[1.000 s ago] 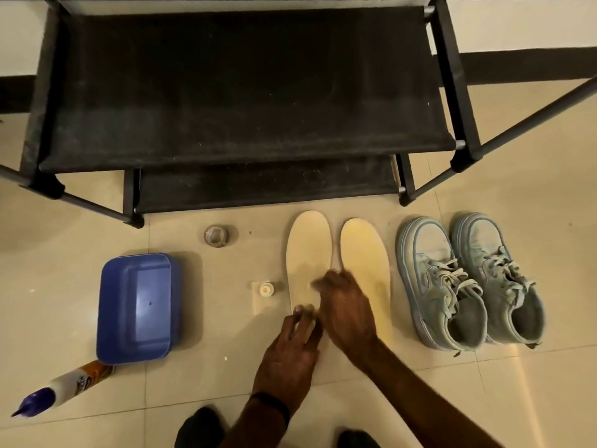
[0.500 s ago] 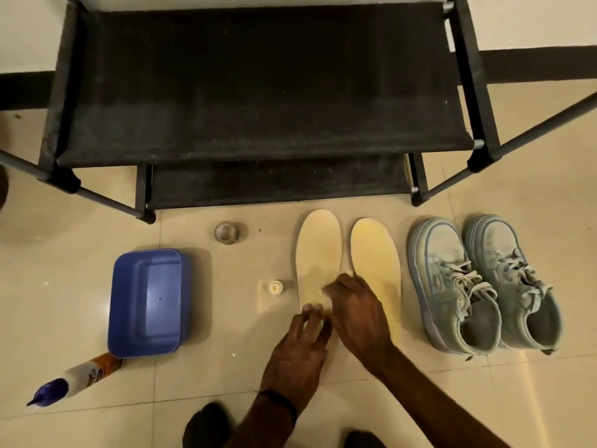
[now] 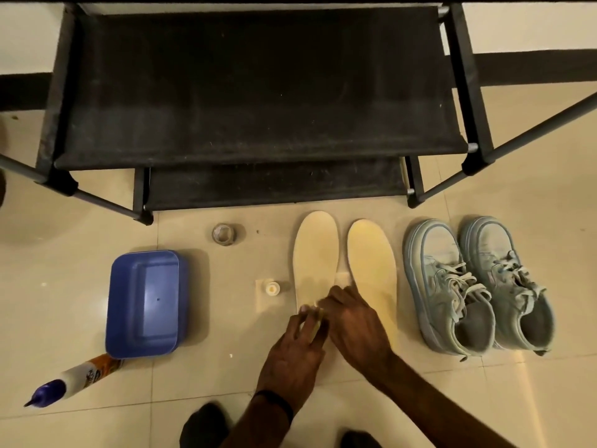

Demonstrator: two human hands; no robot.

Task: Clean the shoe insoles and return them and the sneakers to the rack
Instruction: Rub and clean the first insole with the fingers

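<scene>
- Since a second ago the two hands have shifted little: both still work over the heel end of the left insole, and the right hand's fingertips have drawn slightly back toward the heel.
- The left hand rests on the heel of that insole, fingers laid fairly straight and pressing down; something pale and yellowish shows under them, too blurred to name.
- The right hand lies just beside the left, its fingers bent over the insole's inner edge; whether they pinch a cloth or only press cannot be told.
- A small pale scrap shows just beyond the right fingertips, in the gap between the insoles.
- The right insole lies flat just right of the right hand, parallel to the first and apart from it.
- The pair of pale blue sneakers stands side by side further right of the fingers, well clear of both hands, on the floor.
- The black shoe rack stands beyond the fingertips, past the insoles' toes.
- Left of the left fingers sits a small capped bottle; further left a blue tub, and a cleaner bottle lying on its side.
- A small clear lid-like ring lies beyond the capped bottle.
</scene>
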